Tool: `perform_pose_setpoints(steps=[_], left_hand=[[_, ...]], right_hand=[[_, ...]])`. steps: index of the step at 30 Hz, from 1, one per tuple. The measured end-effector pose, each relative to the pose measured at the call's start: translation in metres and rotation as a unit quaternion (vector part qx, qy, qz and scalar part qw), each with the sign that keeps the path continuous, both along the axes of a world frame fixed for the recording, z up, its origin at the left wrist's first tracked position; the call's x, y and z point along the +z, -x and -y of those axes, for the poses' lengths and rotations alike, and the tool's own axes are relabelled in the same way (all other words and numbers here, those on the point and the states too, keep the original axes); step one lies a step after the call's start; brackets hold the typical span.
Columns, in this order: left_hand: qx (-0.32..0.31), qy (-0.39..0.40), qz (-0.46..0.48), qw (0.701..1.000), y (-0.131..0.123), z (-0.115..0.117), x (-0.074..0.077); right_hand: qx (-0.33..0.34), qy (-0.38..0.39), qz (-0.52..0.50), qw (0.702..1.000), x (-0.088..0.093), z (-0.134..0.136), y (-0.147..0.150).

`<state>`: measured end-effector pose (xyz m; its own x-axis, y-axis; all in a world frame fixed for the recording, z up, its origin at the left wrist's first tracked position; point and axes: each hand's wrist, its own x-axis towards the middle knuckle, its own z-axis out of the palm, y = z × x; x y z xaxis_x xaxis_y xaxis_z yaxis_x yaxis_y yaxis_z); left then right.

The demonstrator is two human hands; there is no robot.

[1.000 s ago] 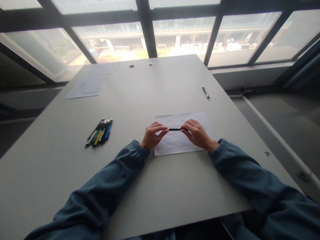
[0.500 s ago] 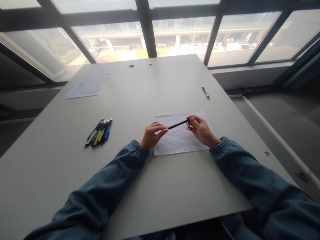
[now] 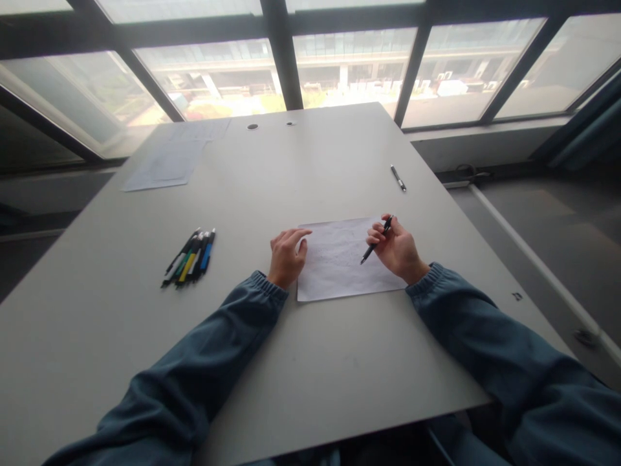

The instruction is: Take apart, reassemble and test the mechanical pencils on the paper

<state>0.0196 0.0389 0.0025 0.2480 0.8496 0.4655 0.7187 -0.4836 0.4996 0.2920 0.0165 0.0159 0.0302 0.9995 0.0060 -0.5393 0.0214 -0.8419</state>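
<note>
My right hand (image 3: 398,249) grips a black pen (image 3: 376,240) in a writing hold, tip down over the right half of a white sheet of paper (image 3: 339,265). The sheet lies flat on the grey table (image 3: 291,362) and carries faint markings. My left hand (image 3: 286,255) rests at the sheet's left edge, fingers loosely curled and apart, with its fingertips on the paper and nothing in it.
A bundle of several pens (image 3: 190,257) with green, yellow and blue barrels lies to the left. A single dark pen (image 3: 398,178) lies farther back on the right. Loose papers (image 3: 167,162) sit at the far left corner near two round holes. Windows run behind the table.
Both hands held the black pen level between them; the left hand let go and settled on the paper's edge, while the right hand turned the pen into a writing grip.
</note>
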Motion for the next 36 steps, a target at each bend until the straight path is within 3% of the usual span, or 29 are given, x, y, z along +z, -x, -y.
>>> perform_pose_setpoints(steps=[6, 11, 16, 23, 28, 36], left_hand=[[-0.015, 0.042, -0.076, 0.996, 0.001, -0.002, -0.008], [-0.045, 0.05, -0.094, 0.993, 0.001, -0.003, -0.01], [-0.056, 0.07, -0.109, 0.99, 0.001, -0.003, -0.012], [-0.083, 0.062, -0.122, 0.987, 0.001, -0.001, -0.008], [-0.094, 0.05, -0.126, 0.986, 0.0, 0.002, -0.003], [-0.201, 0.069, -0.165, 0.963, -0.001, 0.004, 0.005]], right_hand=[[0.018, -0.004, -0.039, 0.999, 0.008, 0.003, -0.003], [0.019, -0.008, -0.02, 1.0, 0.007, 0.003, -0.005], [0.031, 0.005, -0.066, 0.997, 0.007, 0.003, -0.005], [0.024, 0.081, -0.076, 0.993, 0.003, 0.0, -0.008], [-0.003, 0.075, -0.075, 0.994, -0.001, 0.001, -0.007], [0.008, 0.044, 0.0, 0.999, 0.006, 0.008, 0.002]])
